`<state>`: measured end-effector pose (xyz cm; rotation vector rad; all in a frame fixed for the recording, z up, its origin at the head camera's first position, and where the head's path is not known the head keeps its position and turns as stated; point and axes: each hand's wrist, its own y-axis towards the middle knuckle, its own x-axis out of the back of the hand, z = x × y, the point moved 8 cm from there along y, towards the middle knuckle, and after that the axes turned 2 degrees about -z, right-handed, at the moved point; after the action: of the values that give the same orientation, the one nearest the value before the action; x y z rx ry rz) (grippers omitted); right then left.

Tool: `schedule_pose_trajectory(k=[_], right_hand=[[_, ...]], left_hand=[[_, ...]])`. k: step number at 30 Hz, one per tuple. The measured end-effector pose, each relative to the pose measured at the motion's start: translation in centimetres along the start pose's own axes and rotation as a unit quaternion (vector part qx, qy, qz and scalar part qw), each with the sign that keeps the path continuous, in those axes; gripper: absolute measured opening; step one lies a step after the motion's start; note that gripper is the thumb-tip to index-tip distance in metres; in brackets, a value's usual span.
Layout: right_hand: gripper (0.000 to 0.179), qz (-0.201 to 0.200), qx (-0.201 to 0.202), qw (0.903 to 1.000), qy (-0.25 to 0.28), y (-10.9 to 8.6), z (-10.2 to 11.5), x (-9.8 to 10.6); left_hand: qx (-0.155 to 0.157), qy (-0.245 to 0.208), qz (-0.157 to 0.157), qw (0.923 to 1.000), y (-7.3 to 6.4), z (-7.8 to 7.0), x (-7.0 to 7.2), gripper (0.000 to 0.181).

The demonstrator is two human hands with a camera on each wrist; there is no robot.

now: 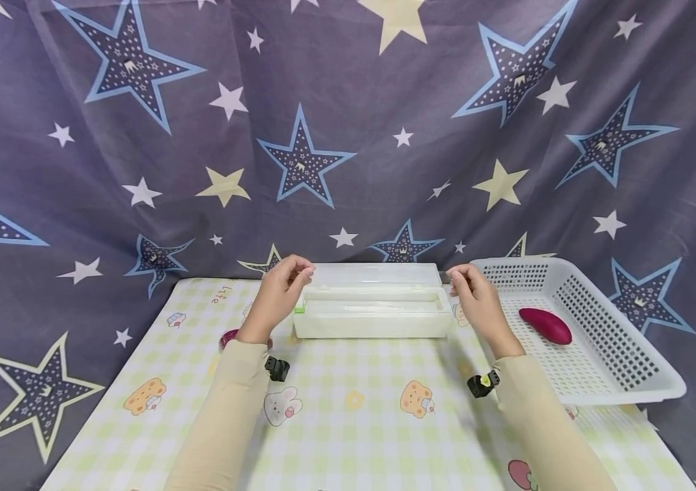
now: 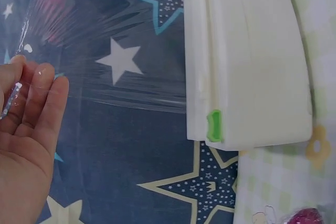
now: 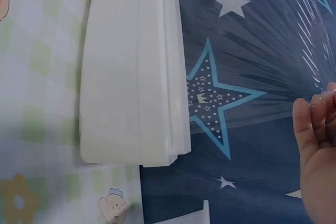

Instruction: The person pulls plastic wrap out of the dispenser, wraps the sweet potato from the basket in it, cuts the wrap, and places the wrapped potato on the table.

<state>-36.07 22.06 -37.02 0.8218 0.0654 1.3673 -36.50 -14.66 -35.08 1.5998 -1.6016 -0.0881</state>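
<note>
A white cling film dispenser [image 1: 372, 324] stands near the table's back edge, its clear lid [image 1: 379, 275] raised. A green slide cutter [image 2: 214, 126] sits at its left end. Transparent cling film [image 2: 157, 100] stretches out of the dispenser toward both hands, with creases fanning from where it is gripped. My left hand [image 1: 280, 293] pinches the film's left corner between thumb and fingers, above the dispenser's left end. At the opposite end my right hand [image 1: 477, 300] pinches the right corner; in the right wrist view its fingertips are partly cut off by the frame.
On the right, a white perforated basket [image 1: 624, 341] holds a smooth magenta elongated object [image 1: 546, 326]. Behind the left wrist lies another magenta object [image 2: 307, 216] with a shiny clear wrap. A checked cloth [image 1: 360, 436] covers the table, and a star-patterned curtain [image 1: 348, 82] hangs behind.
</note>
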Motion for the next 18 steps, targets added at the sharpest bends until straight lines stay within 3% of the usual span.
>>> schedule_pose_trajectory(k=[18], right_hand=[[0.019,-0.034,0.05,0.9978,0.027,0.6,3.6,1.7]], left_hand=[[-0.032,0.007,-0.034,0.9989,0.8,-2.4,1.8,0.014]])
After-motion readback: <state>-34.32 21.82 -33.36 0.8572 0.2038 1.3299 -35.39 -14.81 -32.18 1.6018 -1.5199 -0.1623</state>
